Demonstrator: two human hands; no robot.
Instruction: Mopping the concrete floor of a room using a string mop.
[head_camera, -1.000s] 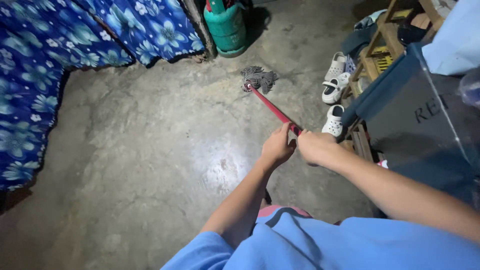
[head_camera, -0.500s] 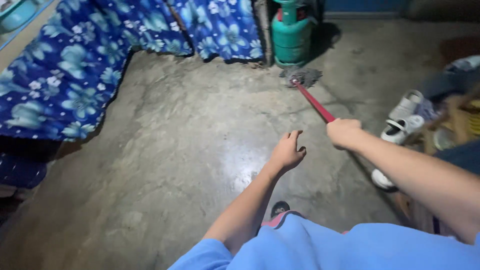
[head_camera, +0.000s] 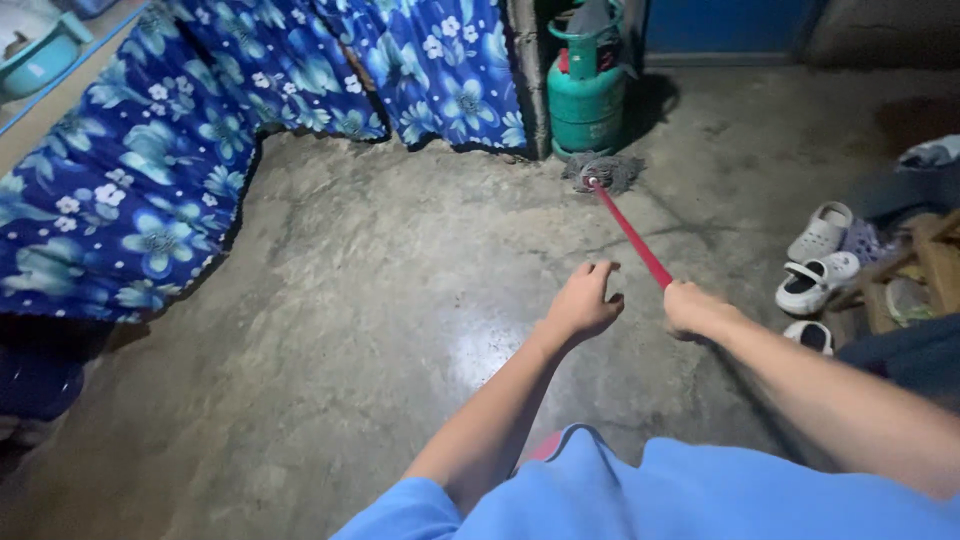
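Mop (head_camera: 606, 172), one, three white clogs (head_camera: 818, 281)

Wearer: light blue short-sleeved shirt (head_camera: 640, 495), loose fit. Both forearms bare; left hand (head_camera: 585, 300) and right hand (head_camera: 692, 308) ungloved.

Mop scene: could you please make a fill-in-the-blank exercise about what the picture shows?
1. The right hand grips the mop's ____ handle.
2. The mop head lies on the floor just in front of the green ____ cylinder.
3. The left hand is ____ of the handle, holding nothing.
4. Pale shoes lie on the person's ____ side.

Missing words: red; gas; clear; right
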